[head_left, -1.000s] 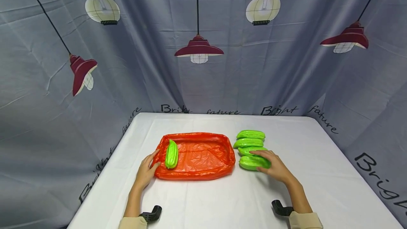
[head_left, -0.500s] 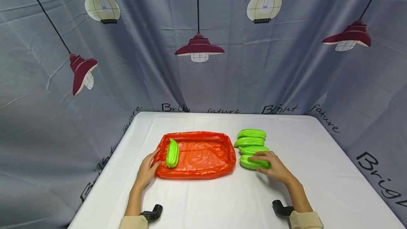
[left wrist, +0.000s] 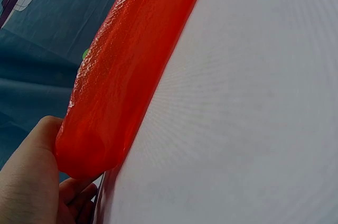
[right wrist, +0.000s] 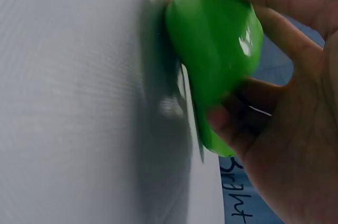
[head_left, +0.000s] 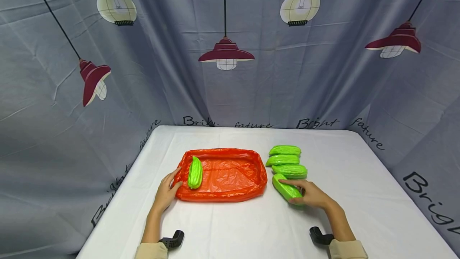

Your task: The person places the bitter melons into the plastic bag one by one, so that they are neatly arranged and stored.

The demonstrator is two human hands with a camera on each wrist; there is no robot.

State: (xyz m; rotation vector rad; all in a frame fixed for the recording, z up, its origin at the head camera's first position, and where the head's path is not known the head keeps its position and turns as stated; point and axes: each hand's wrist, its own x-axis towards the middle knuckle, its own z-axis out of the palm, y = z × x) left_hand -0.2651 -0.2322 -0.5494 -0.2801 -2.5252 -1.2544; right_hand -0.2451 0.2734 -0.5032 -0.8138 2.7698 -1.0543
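Note:
My left hand (head_left: 166, 193) holds the left end of a red plastic-covered tray (head_left: 230, 199). In the left wrist view the tray's outer wall (left wrist: 121, 76) lies between thumb and fingers, the fingers partly hidden. One green ridged gourd (head_left: 195, 173) lies inside the tray at its left side. Right of the tray, my right hand (head_left: 312, 195) grips another green gourd (head_left: 284, 187), slanted, between fingers and thumb. The right wrist view shows this gourd (right wrist: 211, 39), slightly blurred, with its shadow on the cloth.
Behind the gripped gourd, three more green gourds lie in a row: the nearest gourd (head_left: 289, 171), a middle gourd (head_left: 283, 160) and the farthest gourd (head_left: 285, 150). A white cloth covers the table (head_left: 237, 231). A grey curtain (head_left: 161, 83) with printed lamps surrounds it.
The gourd at my right hand has turned from lying crosswise to a slant, its right end now nearer me. The gourd behind it has shifted slightly right. My left hand stays put.

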